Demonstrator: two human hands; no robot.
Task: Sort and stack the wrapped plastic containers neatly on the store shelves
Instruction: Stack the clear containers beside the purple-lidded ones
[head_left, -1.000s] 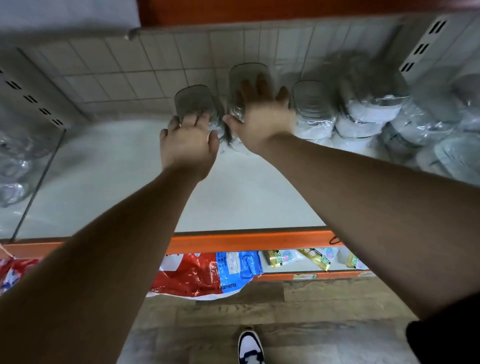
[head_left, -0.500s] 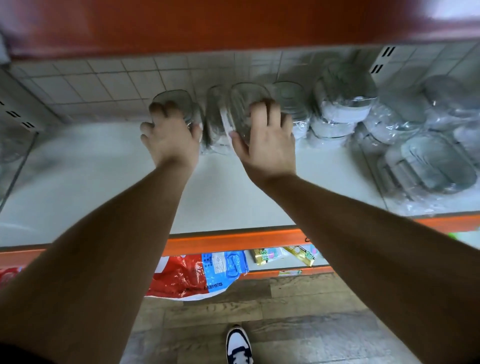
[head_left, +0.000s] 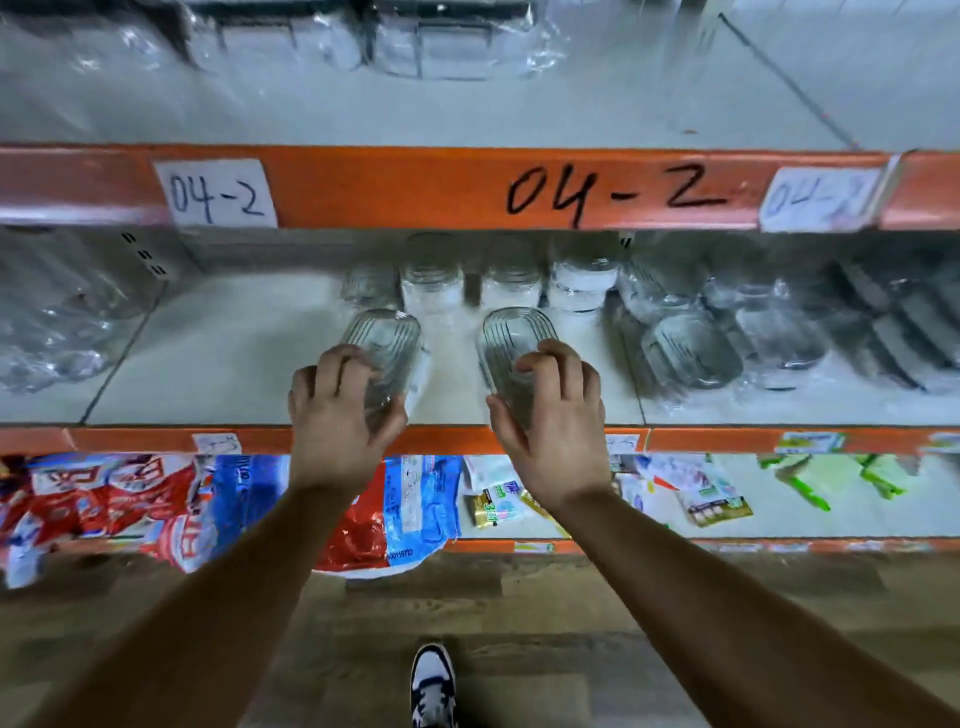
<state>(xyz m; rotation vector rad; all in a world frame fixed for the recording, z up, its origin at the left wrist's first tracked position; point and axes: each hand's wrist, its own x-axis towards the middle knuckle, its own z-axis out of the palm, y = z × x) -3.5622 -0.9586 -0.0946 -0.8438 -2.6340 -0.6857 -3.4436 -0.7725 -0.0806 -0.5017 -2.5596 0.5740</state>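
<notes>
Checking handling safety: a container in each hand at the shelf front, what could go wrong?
The left hand and right hand grip the left oval container and right oval container by near ends at the shelf's front edge; either might slip off. Pushing back might topple the stacked containers behind.

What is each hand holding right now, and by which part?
The left hand grips a clear oval container by its near end. The right hand grips a second oval container, also by its near end.

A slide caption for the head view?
Left hand grips a clear container, right hand a second container, at the shelf.
</notes>
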